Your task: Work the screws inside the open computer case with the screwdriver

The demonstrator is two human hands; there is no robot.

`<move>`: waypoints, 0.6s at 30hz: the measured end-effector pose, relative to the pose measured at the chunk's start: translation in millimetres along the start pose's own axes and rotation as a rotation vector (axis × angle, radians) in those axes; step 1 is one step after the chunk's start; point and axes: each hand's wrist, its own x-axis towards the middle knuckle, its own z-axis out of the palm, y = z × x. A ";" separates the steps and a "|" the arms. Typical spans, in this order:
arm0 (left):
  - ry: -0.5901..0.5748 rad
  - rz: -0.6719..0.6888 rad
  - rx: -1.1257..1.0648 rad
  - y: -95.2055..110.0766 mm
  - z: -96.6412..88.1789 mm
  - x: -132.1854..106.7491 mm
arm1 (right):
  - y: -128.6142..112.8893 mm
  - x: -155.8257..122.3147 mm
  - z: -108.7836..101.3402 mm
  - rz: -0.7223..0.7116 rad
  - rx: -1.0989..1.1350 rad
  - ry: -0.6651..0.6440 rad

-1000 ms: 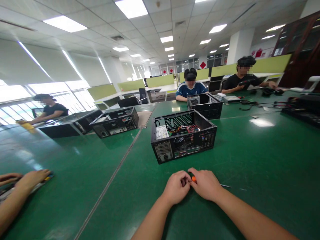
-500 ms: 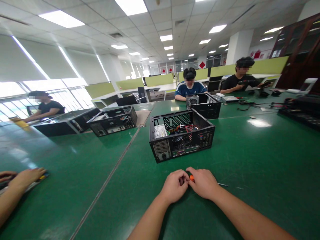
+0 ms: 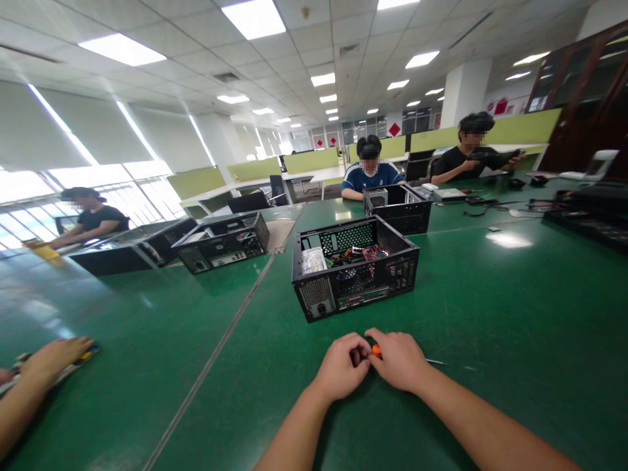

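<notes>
My right hand point(image 3: 400, 358) rests on the green table, its fingers closed round a screwdriver. The screwdriver's orange handle point(image 3: 377, 350) peeks out by the thumb, and its thin metal shaft point(image 3: 436, 362) sticks out on the far side of the wrist. Close against it, my left hand point(image 3: 343, 365) lies with curled fingers, the tips meeting near the handle's end. Whatever those fingers hold, if anything, is hidden. Just beyond both hands sits an open black computer case point(image 3: 356, 271), with wires, a red board and a power supply inside.
A second open case point(image 3: 397, 209) stands behind, before a person in blue point(image 3: 370, 178). More cases point(image 3: 223, 245) sit at left. A co-worker's hand point(image 3: 56, 360) covers a board at far left. Cables and dark equipment point(image 3: 589, 219) lie at right. A seam point(image 3: 220, 337) crosses the table.
My hands stay where they were. The view shifts slightly. At the back right, the person in black has brought the dark object in their hands up a little.
</notes>
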 end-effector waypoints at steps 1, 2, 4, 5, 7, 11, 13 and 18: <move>0.032 0.008 0.025 4.5 -4.7 3.4 | -0.4 -0.8 -0.2 -0.001 0.007 0.007; 0.078 0.013 0.058 9.8 -11.2 8.6 | -1.0 -1.6 -0.2 -0.005 0.015 0.013; 0.184 0.022 0.149 21.9 -29.4 25.0 | -2.5 -2.7 0.4 -0.019 0.030 0.024; 0.224 0.032 0.204 27.9 -40.4 36.1 | -3.3 -3.0 1.0 -0.028 0.037 0.030; 0.276 0.049 0.324 37.7 -63.2 62.5 | -4.4 -2.8 2.9 -0.041 0.047 0.040; 0.258 0.003 0.559 42.4 -94.6 115.1 | -3.2 -1.1 7.0 -0.050 0.068 0.066; 0.195 -0.068 0.654 39.5 -99.1 131.6 | -1.1 0.1 8.6 -0.063 0.086 0.079; 0.120 -0.178 0.835 39.0 -96.1 139.7 | 1.9 0.6 3.9 -0.155 0.160 0.132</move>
